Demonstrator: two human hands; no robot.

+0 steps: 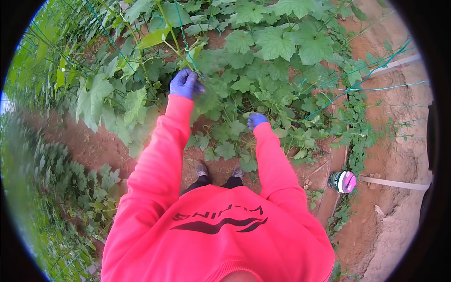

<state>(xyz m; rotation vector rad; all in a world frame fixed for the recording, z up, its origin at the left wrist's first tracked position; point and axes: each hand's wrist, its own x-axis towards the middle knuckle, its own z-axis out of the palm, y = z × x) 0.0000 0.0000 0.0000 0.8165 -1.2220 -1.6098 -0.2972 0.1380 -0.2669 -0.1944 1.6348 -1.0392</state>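
My left hand (187,84), in a purple glove, pinches a climbing vine stem (175,49) where it meets a green twine (187,50) near the top centre; its fingertips are partly hidden among leaves. Below and to the right of it, my right hand (256,121), also gloved, is curled low among dense broad leaves (244,84); I cannot make out what, if anything, it grips. Both forearms are in red sleeves, and both hands are at the plants in front of my feet.
More leafy plants (37,174) line the left side, with brown soil (94,145) between the rows. On the right are green strings (385,66), an earthen ledge (385,221), a pale strap (394,183) and a round container (343,181) with a pink and white top beside a strip of small plants.
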